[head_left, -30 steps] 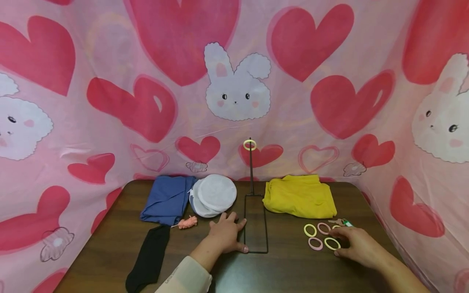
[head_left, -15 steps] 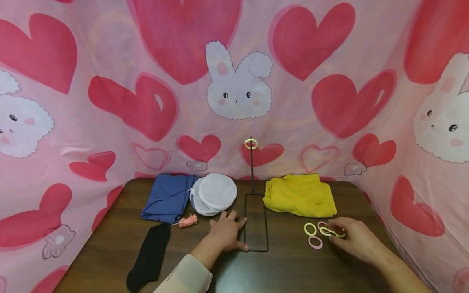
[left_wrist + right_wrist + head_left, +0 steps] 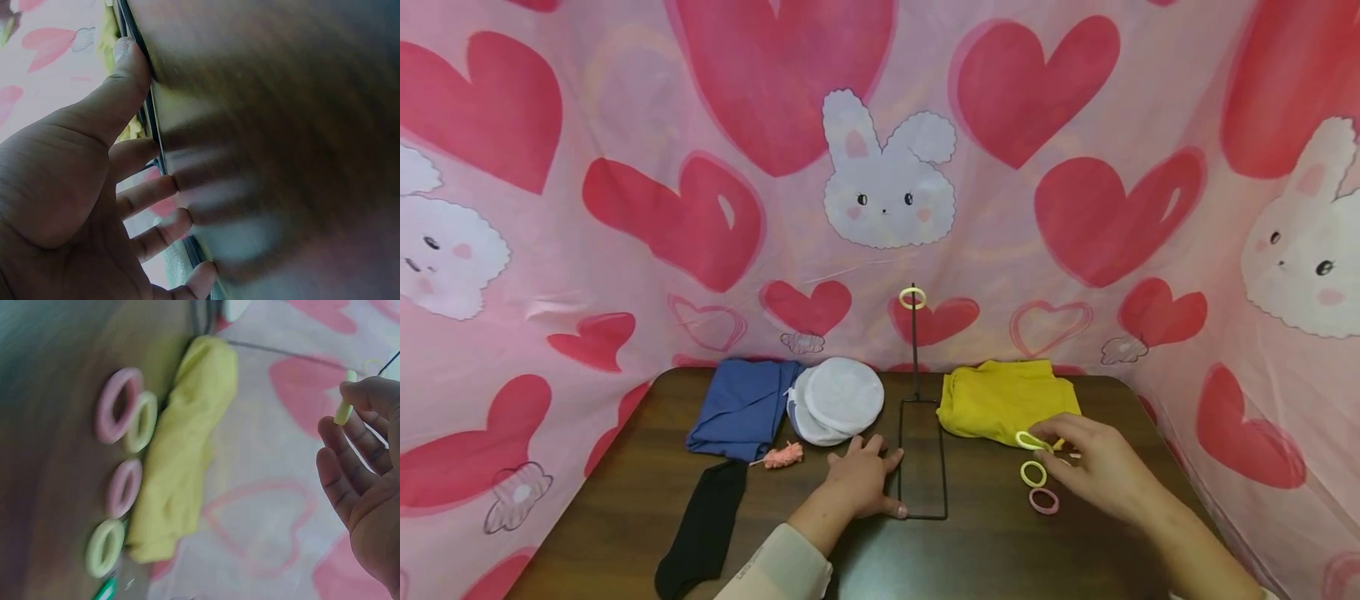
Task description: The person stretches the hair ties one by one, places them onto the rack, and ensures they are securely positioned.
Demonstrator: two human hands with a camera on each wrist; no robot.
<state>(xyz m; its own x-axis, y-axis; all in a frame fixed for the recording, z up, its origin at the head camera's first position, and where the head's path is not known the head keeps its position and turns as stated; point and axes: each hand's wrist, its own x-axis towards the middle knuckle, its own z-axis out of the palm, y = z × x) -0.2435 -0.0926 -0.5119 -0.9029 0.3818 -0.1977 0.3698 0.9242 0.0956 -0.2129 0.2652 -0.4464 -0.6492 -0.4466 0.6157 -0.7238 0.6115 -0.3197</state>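
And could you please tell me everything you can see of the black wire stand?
The black wire stand looks like thin metal. Its open rectangular base lies flat on the brown table; an upright post rises from the far side, a yellow ring near its top. The left hand touches the base's left side, thumb near the front corner.

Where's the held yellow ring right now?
In the right wrist view, the yellow ring is upper right, pinched by the right hand. In the head view, it visually overlaps the near edge of the yellow cloth.
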